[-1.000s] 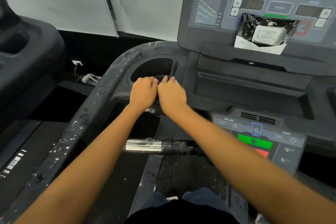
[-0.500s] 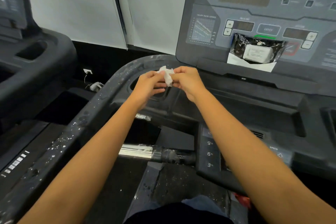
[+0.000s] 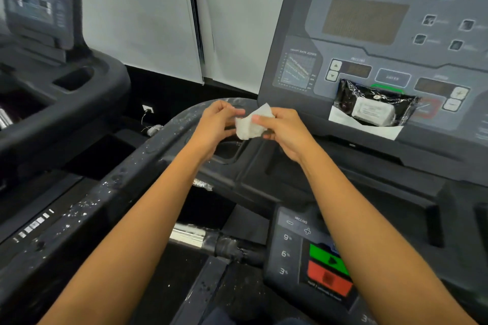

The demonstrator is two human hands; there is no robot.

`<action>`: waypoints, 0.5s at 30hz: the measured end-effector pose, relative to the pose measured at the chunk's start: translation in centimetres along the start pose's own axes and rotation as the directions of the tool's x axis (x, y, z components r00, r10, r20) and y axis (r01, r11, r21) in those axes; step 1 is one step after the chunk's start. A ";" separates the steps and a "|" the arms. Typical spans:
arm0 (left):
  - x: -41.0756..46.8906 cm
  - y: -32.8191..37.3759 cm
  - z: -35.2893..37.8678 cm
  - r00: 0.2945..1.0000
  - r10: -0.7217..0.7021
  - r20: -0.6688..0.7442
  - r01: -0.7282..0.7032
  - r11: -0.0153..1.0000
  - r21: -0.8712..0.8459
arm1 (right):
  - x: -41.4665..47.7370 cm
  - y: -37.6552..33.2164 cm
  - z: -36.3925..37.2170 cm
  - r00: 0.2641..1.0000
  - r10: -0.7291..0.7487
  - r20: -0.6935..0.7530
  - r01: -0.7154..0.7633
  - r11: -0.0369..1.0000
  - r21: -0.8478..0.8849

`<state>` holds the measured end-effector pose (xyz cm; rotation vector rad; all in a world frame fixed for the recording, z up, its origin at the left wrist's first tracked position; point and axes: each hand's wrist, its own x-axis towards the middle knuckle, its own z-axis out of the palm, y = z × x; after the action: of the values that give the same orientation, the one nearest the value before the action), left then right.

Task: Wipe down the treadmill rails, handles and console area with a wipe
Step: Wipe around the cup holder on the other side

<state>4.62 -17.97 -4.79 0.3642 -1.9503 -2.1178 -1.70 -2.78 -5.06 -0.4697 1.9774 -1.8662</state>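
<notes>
White wipe (image 3: pixel 250 126) between left hand (image 3: pixel 215 124) and right hand (image 3: pixel 286 130)

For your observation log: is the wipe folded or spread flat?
Partly spread, creased: the white wipe hangs rumpled, pinched by the right hand.

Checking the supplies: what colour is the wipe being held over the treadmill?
White: the wipe shows best in the head view.
</notes>
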 end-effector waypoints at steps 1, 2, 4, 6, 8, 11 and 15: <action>0.0 -0.2 0.1 1.000 0.000 0.023 -0.001 0.999 0.048 | 0.0 -0.3 -0.1 1.000 -0.011 0.024 0.011 1.000 -0.013; -0.1 -0.4 0.3 0.998 0.000 0.055 -0.006 0.994 0.105 | 0.1 -0.6 0.0 0.999 -0.029 0.039 0.029 0.999 -0.019; -0.3 -0.7 0.6 0.994 0.001 0.110 -0.025 0.977 0.213 | 0.0 -1.3 0.3 0.996 -0.082 0.028 0.082 0.997 -0.007; -0.6 -0.7 0.6 0.991 0.021 0.135 -0.060 0.955 0.291 | 0.0 -1.8 0.6 0.990 -0.130 -0.048 0.130 0.992 -0.006; -0.9 -0.6 0.1 0.988 0.054 0.147 -0.099 0.943 0.317 | 0.3 -2.0 0.5 0.979 -0.167 -0.113 0.166 0.986 -0.024; -0.8 -0.2 -1.1 0.989 0.073 0.129 -0.100 0.971 0.216 | 0.4 -1.9 1.0 0.978 -0.161 -0.132 0.176 0.979 0.107; -0.1 1.3 -2.3 0.992 0.053 0.116 -0.051 0.998 -0.026 | 0.4 -1.5 2.5 0.986 -0.134 -0.098 0.159 0.932 0.325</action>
<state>5.49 -20.23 -3.72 0.1866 -1.9736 -2.1715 -0.87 -5.21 -3.69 -0.4618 1.6595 -2.2863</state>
